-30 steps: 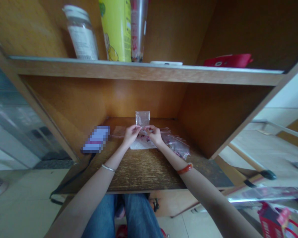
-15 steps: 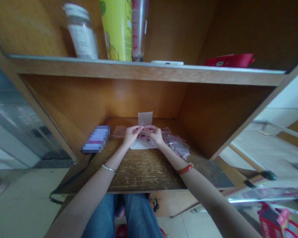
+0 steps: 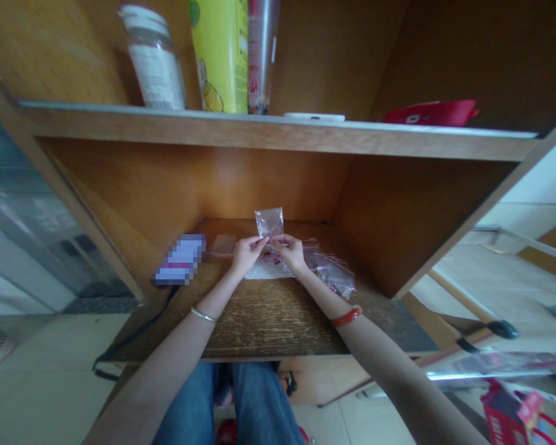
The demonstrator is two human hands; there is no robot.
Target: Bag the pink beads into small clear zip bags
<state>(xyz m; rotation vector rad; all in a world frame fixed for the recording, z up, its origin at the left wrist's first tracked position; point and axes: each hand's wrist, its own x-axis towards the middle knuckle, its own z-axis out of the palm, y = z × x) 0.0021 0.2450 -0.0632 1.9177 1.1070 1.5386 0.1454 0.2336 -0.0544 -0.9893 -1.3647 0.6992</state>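
Head view: left hand (image 3: 249, 254) and right hand (image 3: 289, 251) together, pinching a clear bag (image 3: 269, 222).
The bag stands above the desk (image 3: 269, 318), well back from its front edge; a shelf (image 3: 278, 133) passes higher, with open room between.

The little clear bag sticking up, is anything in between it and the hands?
No, nothing visible. The left hand and right hand hold the little clear bag by its lower end. The other plastic bags lie off to the right.

A brown wooden cabinet (image 3: 269, 179) rises above pale floor tiles (image 3: 60, 377).
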